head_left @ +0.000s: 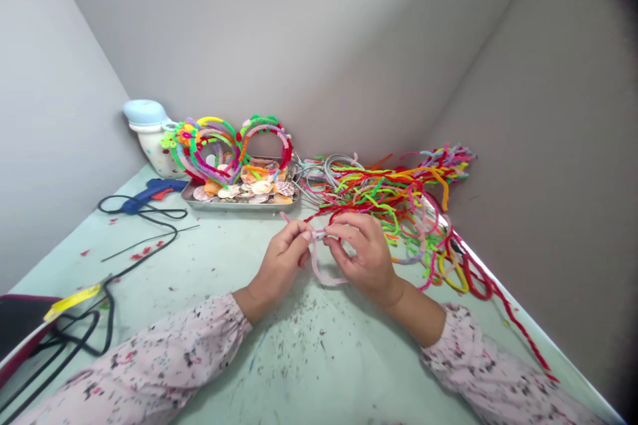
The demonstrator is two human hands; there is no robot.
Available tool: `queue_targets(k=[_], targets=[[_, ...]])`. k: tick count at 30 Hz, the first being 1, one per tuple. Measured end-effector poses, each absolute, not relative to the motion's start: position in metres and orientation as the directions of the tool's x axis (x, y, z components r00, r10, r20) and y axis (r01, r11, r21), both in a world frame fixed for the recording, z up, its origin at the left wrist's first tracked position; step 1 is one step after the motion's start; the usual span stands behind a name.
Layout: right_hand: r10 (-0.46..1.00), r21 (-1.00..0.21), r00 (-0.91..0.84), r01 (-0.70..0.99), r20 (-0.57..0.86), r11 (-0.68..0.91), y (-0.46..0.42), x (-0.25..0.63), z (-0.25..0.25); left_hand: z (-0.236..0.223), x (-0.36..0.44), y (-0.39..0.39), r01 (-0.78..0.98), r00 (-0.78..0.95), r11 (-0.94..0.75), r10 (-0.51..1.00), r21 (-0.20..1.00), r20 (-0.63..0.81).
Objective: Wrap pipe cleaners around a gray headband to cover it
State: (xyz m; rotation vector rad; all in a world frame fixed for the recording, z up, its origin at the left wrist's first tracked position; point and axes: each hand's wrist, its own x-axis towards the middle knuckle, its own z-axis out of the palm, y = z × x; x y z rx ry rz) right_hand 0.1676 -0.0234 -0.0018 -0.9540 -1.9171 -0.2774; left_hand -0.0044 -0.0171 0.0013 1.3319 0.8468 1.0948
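A pale pink pipe cleaner hangs in a loop below my fingertips, above the middle of the table. My left hand pinches it between thumb and forefinger, and a short pink end pokes out past the knuckles. Close by on the right, my right hand grips the same piece with bent fingers. Between the two hands runs a thin whitish stretch, perhaps a wire or hoop; its kind is unclear. A heap of colourful pipe cleaners lies just behind my right hand.
At the back, a metal tray of seashells bears several pipe-cleaner-wrapped headbands. Left of it are a white cup with a blue lid and a blue glue gun. Black cable trails across the table's left side. Walls enclose the table.
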Motion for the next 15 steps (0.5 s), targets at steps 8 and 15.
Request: queue_targets(k=[8, 15], targets=[[0.439, -0.056, -0.386, 0.696, 0.811, 0.716, -0.0240, 0.1634, -0.0039, 0.0017, -0.0028, -0.0199, -0.183, 0.352, -0.039, 0.930, 0.982, 0.102], [0.439, -0.086, -0.374, 0.673, 0.817, 0.734, -0.0239, 0.1650, -0.0037, 0.0025, -0.0036, -0.0197, -0.135, 0.348, -0.075, 0.930, 0.988, 0.118]])
